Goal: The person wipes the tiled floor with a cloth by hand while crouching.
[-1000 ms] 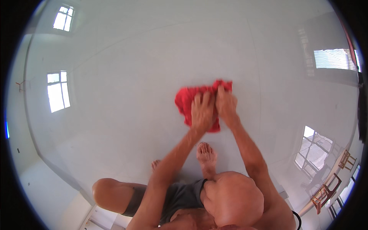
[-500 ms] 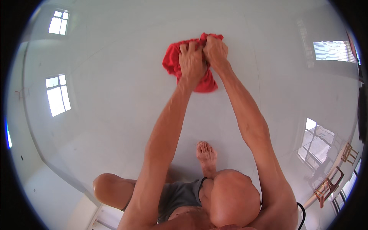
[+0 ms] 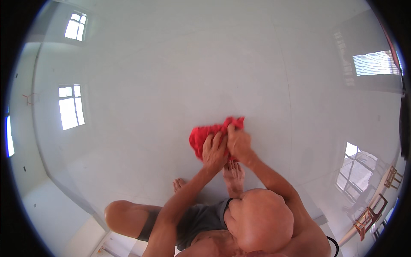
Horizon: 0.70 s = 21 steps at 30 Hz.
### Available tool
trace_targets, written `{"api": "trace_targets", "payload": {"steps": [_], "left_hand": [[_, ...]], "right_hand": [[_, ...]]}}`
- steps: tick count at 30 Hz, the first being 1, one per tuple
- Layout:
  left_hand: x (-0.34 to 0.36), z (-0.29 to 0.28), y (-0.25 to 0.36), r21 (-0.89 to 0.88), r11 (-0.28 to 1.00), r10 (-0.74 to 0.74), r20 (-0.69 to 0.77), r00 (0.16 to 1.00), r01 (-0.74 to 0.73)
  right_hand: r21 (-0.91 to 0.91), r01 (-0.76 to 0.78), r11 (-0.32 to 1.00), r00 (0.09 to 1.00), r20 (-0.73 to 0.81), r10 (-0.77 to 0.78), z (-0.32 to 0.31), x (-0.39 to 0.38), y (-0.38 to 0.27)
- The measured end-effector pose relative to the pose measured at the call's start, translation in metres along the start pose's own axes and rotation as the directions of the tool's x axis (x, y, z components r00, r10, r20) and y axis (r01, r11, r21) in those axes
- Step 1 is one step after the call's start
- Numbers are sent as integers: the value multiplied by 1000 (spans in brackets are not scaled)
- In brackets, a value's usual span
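Note:
A crumpled red cloth [image 3: 198,139] lies on the glossy pale grey floor [image 3: 137,107], close in front of my bare foot [image 3: 233,174]. My left hand [image 3: 215,152] presses down on the cloth's middle, its bent fingers gripping the fabric. Close beside it on the right, my right hand [image 3: 239,143] is closed round a bunched end, and a tuft of red sticks out past the knuckles. Part of the cloth is hidden beneath both hands.
I squat with both knees bent; toes of my other foot [image 3: 179,184] show at lower left. Wooden chairs [image 3: 371,214] stand at the far right. A pale wall [image 3: 25,180] runs along the left. Window reflections [image 3: 72,107] shine on the floor.
Both hands have drawn the red cloth back across the floor, from far out to just ahead of my foot. My arms are now more bent. Both hands still grip the cloth.

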<state>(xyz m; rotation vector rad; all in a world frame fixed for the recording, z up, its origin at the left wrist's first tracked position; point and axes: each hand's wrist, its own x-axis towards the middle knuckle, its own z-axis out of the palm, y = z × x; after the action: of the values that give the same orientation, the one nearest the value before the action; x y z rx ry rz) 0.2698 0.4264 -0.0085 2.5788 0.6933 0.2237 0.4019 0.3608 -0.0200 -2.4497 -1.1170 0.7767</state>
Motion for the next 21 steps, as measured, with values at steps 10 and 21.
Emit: {"api": "trace_targets", "payload": {"steps": [10,21], "left_hand": [[-26,-12,-71,113,987,-98,-117,988,111],[104,10,-46,156,980,-90,-220,971,126]], "right_hand": [[33,292,956,954,-75,-289,34,37,-68],[94,58,994,971,-238,-35,-7,118,-30]]}}
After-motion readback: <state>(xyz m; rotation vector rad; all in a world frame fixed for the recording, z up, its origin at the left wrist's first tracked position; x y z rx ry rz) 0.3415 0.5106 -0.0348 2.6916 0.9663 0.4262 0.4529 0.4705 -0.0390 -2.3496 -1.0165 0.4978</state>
